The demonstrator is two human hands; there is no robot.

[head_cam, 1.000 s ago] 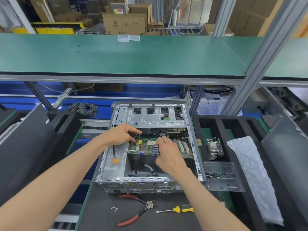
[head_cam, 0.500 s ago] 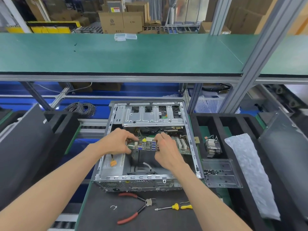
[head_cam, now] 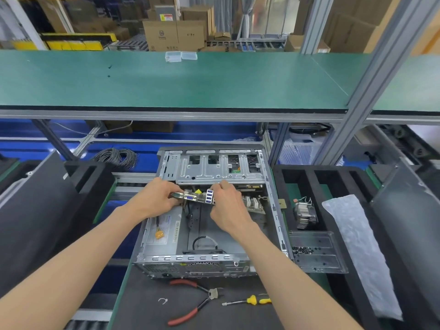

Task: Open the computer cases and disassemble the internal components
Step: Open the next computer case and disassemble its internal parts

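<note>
Inside computer case [head_cam: 273,198] | left hand [head_cam: 154,198], right hand [head_cam: 228,206] grip motherboard [head_cam: 202,197] — far edge hidden

One computer case [head_cam: 209,258], one pliers [head_cam: 190,303], one screwdriver [head_cam: 250,301], two hands.

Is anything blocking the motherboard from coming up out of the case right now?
Partly. The motherboard's far edge sits under the metal drive cage, so it cannot rise straight up. The near side is open. Both the left hand and right hand grip it.
</note>
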